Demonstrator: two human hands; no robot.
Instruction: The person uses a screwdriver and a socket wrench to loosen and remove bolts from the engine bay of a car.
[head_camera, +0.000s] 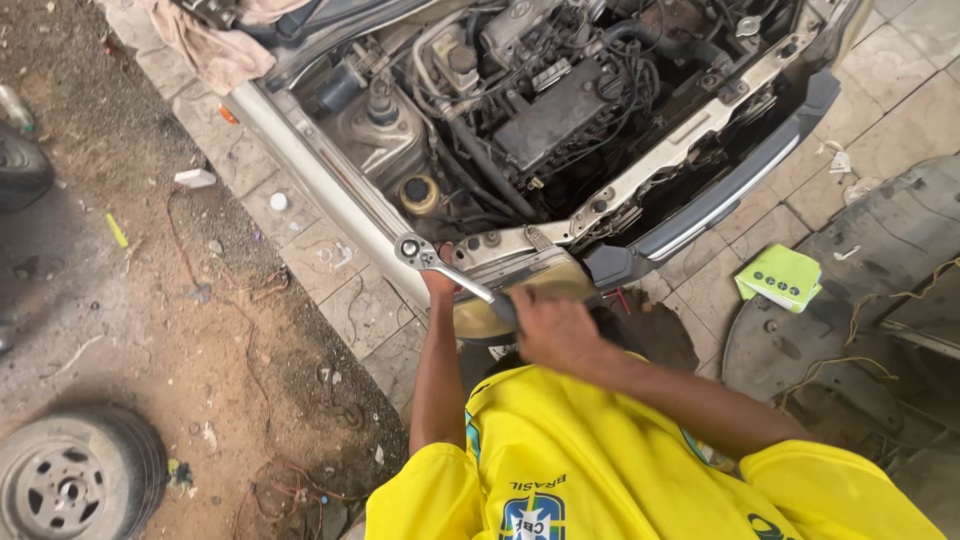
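Tightly, both hands (555, 325) clamp a ratchet wrench (440, 265) at the car's front edge (520, 240).

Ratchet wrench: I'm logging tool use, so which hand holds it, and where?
The right hand grips the silver metal ratchet wrench by its handle end.

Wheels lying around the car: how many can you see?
2: one wheel lies flat on the dirt at bottom left; a tyre is cut off by the left edge. Others may be out of view.
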